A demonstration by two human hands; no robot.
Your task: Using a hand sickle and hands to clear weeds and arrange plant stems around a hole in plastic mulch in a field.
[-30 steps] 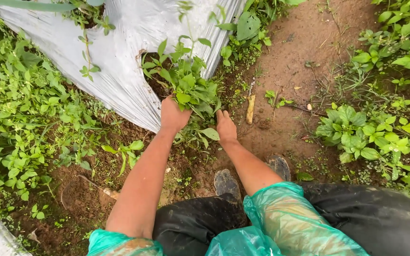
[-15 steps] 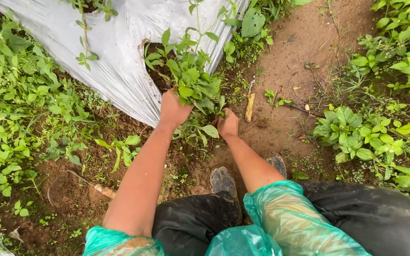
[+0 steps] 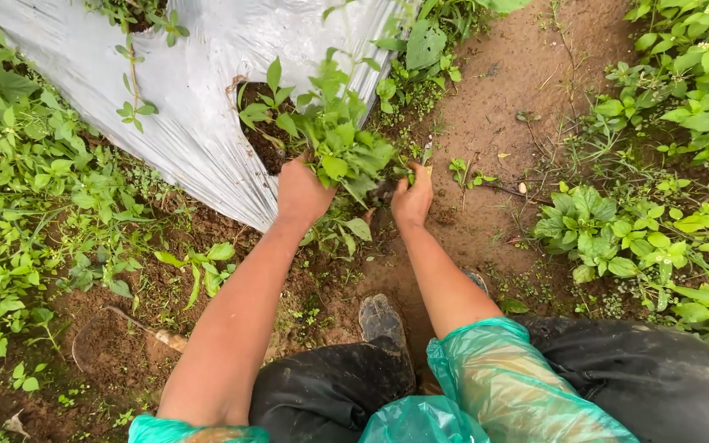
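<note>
My left hand (image 3: 303, 194) is closed around the base of a leafy green weed clump (image 3: 346, 148) at the lower edge of a silvery plastic mulch sheet (image 3: 198, 123). My right hand (image 3: 413, 199) grips the same clump from the right, fingers dug in at soil level. The weeds rise out of a torn hole (image 3: 264, 143) in the sheet, with dark soil showing. Both forearms are bare; teal plastic sleeves (image 3: 494, 385) cover my upper arms.
A muddy boot (image 3: 381, 320) stands on the bare red-brown soil path (image 3: 519, 107) below the hands. Dense green weeds (image 3: 26, 189) grow at the left, and more low plants (image 3: 642, 230) at the right. Dark trousers (image 3: 642, 377) fill the bottom.
Both hands have moved up and closed around the weed clump's base; the right hand, earlier flat on the soil, now grips the stems. The view has shifted slightly.
</note>
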